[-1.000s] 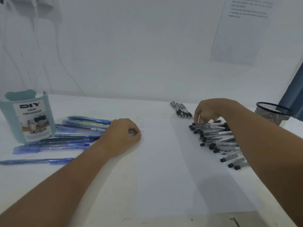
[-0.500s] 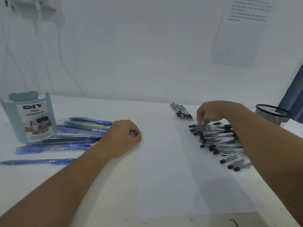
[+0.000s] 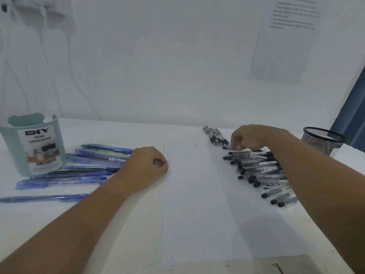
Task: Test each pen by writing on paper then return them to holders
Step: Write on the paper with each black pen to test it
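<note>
A white paper sheet (image 3: 197,194) lies in the middle of the table, with a few small written marks (image 3: 168,151) at its top left corner. My left hand (image 3: 146,167) rests as a curled fist on the sheet's left edge and holds nothing. My right hand (image 3: 248,137) reaches down onto the far end of a pile of black-capped clear pens (image 3: 260,171), its fingertips pinching one black pen (image 3: 242,152) at the top of the pile. Several blue pens (image 3: 94,161) lie to the left of my left hand.
A teal desk organizer (image 3: 33,145) stands at the far left. A black mesh pen holder (image 3: 322,139) stands at the far right. A separate row of black pens (image 3: 216,136) lies beyond the sheet. The wall rises behind the table.
My right hand's fingertips have closed on a pen at the top of the black pile. My left hand has stayed on the sheet's edge.
</note>
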The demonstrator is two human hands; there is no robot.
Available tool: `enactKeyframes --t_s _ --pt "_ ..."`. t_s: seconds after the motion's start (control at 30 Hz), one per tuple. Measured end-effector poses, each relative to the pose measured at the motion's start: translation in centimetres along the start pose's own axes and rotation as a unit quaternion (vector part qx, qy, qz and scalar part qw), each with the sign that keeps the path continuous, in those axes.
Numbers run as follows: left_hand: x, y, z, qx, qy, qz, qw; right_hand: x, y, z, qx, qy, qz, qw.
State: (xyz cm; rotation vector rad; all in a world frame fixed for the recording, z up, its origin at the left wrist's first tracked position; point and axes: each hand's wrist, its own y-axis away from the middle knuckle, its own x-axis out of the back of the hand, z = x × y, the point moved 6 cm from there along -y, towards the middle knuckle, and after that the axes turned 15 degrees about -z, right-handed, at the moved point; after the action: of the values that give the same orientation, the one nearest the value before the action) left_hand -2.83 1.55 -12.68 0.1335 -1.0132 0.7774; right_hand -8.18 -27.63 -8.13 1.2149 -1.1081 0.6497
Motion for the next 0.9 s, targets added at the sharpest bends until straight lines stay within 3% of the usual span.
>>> enactKeyframes --t_s 0.13,0.27,0.33,0.43,0.47,0.63,0.8,0.9 --pt "0.1 0.0 0.1 0.000 -0.001 0.000 1.000 1.6 0.7 -1.3 0.070 -0.071 0.120 0.988" --pt "0.1 0.0 0.1 0.001 0.003 0.001 1.000 2.0 2.2 -4.5 0.159 -0.263 0.272 0.912" --pt "0.0 0.0 0.0 0.002 0.006 -0.001 1.000 1.2 2.2 -5.8 0.186 -0.430 0.287 0.836" --pt "0.0 0.1 -0.1 0.002 0.009 -0.009 1.000 -1.1 1.1 -7.5 0.205 -0.690 0.213 0.661" --pt "0.0 0.2 -0.2 0.001 0.009 -0.011 1.000 -1.8 0.7 -8.1 0.203 -0.726 0.186 0.630" --pt "0.0 0.1 -0.3 0.001 0.002 -0.015 1.000 -3.2 -0.2 -8.8 0.199 -0.758 0.136 0.607" --pt "0.1 0.0 -0.5 0.002 -0.004 -0.017 1.000 -3.5 0.1 -9.0 0.185 -0.761 0.150 0.603" --pt "0.0 0.1 -0.4 -0.003 -0.008 -0.020 1.000 -3.6 0.0 -8.9 0.185 -0.775 0.161 0.582"
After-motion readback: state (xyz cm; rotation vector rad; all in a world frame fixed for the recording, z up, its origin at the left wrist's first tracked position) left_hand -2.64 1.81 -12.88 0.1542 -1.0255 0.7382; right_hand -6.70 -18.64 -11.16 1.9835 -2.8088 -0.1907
